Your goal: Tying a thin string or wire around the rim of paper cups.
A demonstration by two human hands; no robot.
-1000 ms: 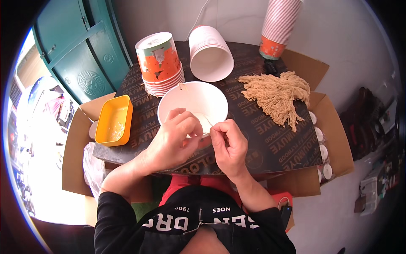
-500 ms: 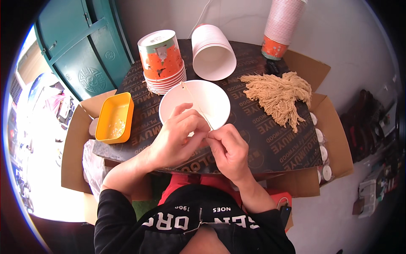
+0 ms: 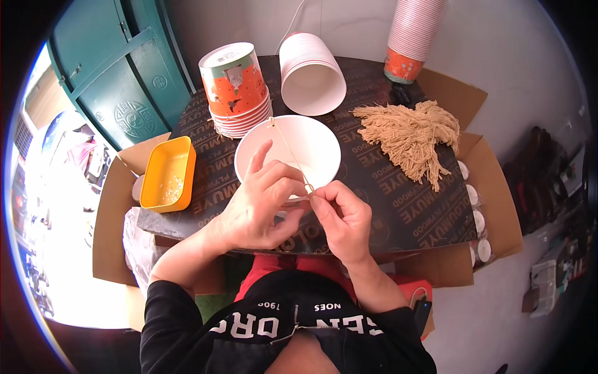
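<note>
In front of me a white paper tub (image 3: 314, 140) stands with its open mouth facing up. A thin tan string (image 3: 288, 146) is fastened at its far rim and runs taut across the opening to my fingers, ending in a small loop. My left hand (image 3: 265, 199) is over the tub's near side, its index finger raised and the other fingers curled about the string. Beside it my right hand (image 3: 341, 218) pinches the string near the loop between thumb and forefinger. The fingers partly hide the string's end.
Behind stand upturned orange-patterned stacked tubs (image 3: 233, 84), a lying white stack (image 3: 313, 75) and a tall stack (image 3: 411, 43). A yellow tray (image 3: 167, 174) sits left; a bundle of tan strings (image 3: 411, 140) lies right. Cardboard boxes (image 3: 498, 206) flank the dark table (image 3: 430, 218).
My left index finger has lifted and straightened. A small loop in the string now shows between my hands, and the right hand has shifted slightly right. The tub stays in place.
</note>
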